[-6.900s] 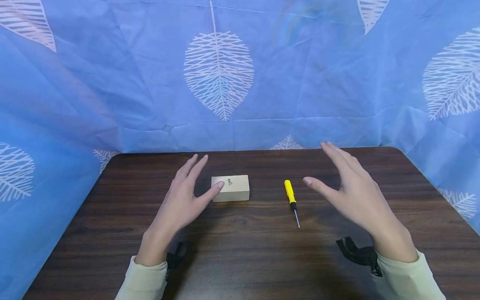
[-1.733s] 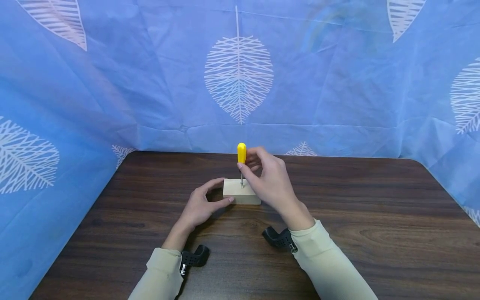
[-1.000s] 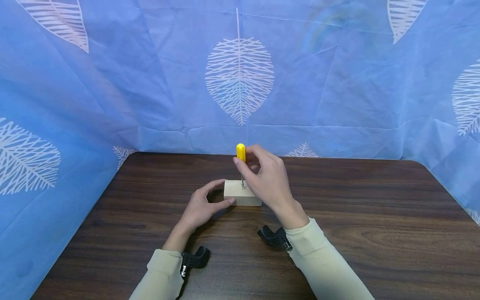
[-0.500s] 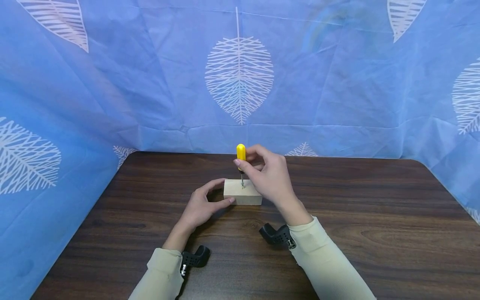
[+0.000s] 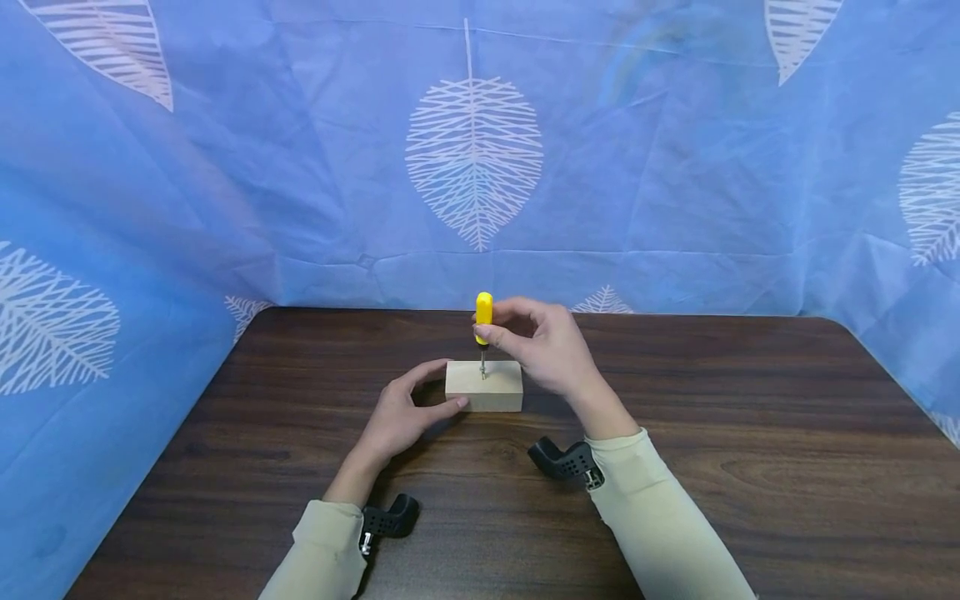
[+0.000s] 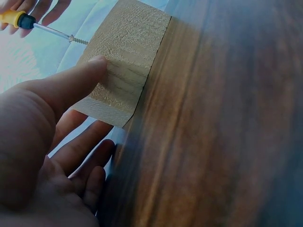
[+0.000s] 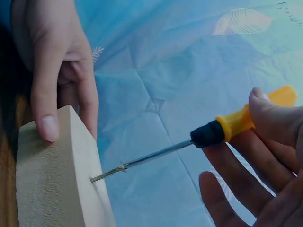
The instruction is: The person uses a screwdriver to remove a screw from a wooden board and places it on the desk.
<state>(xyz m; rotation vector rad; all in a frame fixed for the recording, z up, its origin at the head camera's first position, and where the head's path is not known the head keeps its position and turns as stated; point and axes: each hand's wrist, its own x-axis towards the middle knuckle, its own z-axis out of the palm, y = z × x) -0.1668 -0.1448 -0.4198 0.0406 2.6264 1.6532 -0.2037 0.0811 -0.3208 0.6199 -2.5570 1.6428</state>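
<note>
A pale wooden block sits on the table at the middle of the head view. My left hand grips its left end, thumb on the near face and fingers behind. A threaded screw stands in the block's top, much of its thread showing above the wood. My right hand pinches the yellow handle of a screwdriver between thumb and fingers. The screwdriver is upright over the block, and its tip meets the screw head in the right wrist view. How deep the screw sits is hidden.
The dark wood-grain table spreads around the block. Behind it hangs a blue cloth with white leaf prints. Black wrist-worn devices show under both forearms, the right one over the table.
Earliest, both hands were apart above the table and the screwdriver lay right of the block. Since then both took hold. Lately the right wrist has swung slightly right, with the screwdriver staying upright.
</note>
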